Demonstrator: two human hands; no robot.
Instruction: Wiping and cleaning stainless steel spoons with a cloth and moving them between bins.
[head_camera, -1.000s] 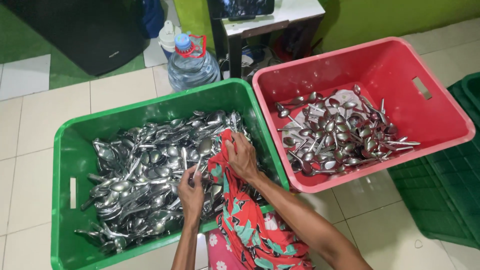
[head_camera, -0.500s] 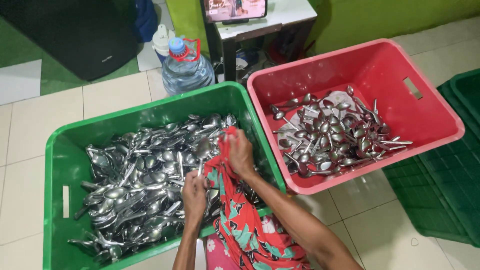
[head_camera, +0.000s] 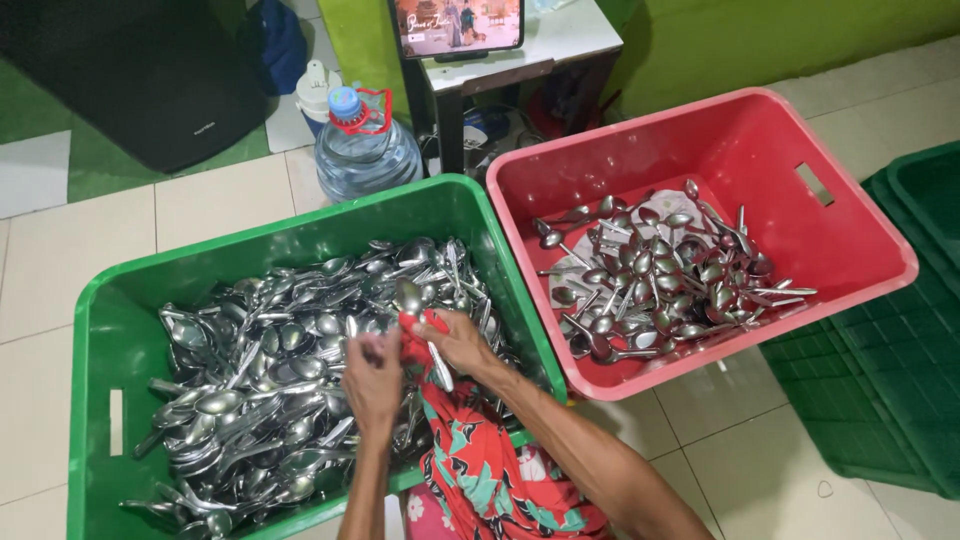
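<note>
One spoon (head_camera: 418, 318) is pinched in a red patterned cloth (head_camera: 470, 455) by the right hand (head_camera: 455, 342), whose fingers are closed around the cloth and the handle; the bowl of the spoon sticks up just above the grip. The left hand (head_camera: 372, 375) is held just beside the grip, its fingers curled together, and whether anything is pinched in them cannot be told. The cloth is draped from the grip down toward the person, over the near rim of a green crate (head_camera: 90, 400).

Under and around both hands, that crate is filled with a pile of unsorted spoons (head_camera: 260, 370), too many and too tangled to be counted. Just beside the grip on the right-hand side, one red crate (head_camera: 850, 240) is set touching the green one, and a smaller heap of spoons (head_camera: 660, 275), likewise uncountable, is held in it. Beyond the grip, one large water bottle (head_camera: 365, 150) with a blue cap is stood on the tiled floor, next to one small table (head_camera: 560, 45) on which one lit screen (head_camera: 460, 25) is propped. Further right, dark green crates (head_camera: 890, 360) are seen.
</note>
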